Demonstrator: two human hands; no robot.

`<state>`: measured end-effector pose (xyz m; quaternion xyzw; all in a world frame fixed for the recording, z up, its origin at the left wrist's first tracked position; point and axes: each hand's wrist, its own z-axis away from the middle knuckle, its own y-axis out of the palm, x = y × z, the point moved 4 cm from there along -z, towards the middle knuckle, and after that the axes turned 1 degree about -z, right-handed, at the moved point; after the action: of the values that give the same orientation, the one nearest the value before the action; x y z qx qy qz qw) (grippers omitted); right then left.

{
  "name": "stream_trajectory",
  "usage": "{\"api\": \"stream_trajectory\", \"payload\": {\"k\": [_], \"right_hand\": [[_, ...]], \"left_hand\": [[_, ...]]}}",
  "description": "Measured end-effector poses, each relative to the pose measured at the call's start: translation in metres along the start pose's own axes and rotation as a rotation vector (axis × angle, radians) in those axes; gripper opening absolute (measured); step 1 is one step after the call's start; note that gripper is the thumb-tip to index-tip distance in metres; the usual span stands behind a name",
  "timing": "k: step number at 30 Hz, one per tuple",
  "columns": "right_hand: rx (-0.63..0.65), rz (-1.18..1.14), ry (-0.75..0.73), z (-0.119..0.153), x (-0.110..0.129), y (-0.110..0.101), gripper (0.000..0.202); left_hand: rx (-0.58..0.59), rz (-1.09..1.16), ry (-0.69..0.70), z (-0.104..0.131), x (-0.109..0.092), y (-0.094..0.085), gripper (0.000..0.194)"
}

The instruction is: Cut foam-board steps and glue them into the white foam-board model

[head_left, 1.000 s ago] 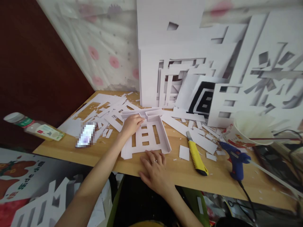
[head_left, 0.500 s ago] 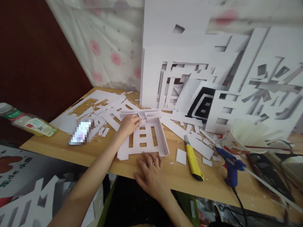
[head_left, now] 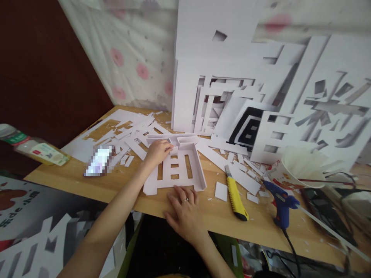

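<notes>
A white foam-board character point(head_left: 181, 179) with cut-out slots lies on the table in front of me. Upright strips form walls along its back and right edges. My left hand point(head_left: 158, 153) reaches over its left part, fingertips pinched on a short white strip point(head_left: 174, 148) at the back wall; the hand hides some of that corner. Just below the character's front edge, my right hand point(head_left: 185, 210), with a ring on one finger, lies palm down on the table, fingers stretched out and holding nothing.
To the right are a yellow utility knife point(head_left: 237, 197), a blue glue gun point(head_left: 281, 202) with a cord, and a tub of glue sticks point(head_left: 301, 170). A phone point(head_left: 99, 160) and a bottle point(head_left: 37, 148) lie left. Foam-board offcuts point(head_left: 136, 131) and leaning white boards point(head_left: 220, 58) stand behind.
Both hands hold the same positions, and the foam-board character stays put. Only a very slight shift of the camera view shows.
</notes>
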<state>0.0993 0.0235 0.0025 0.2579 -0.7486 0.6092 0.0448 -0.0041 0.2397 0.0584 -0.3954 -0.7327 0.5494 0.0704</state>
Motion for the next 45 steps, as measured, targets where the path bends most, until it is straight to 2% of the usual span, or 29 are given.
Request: {"api": "stream_trajectory", "payload": {"k": [45], "right_hand": [[0.033,-0.014,0.012,0.0001,-0.0010,-0.0025,0.042]], "left_hand": [[0.008,0.042,-0.019,-0.0013,0.0024,0.0007,0.016]]}}
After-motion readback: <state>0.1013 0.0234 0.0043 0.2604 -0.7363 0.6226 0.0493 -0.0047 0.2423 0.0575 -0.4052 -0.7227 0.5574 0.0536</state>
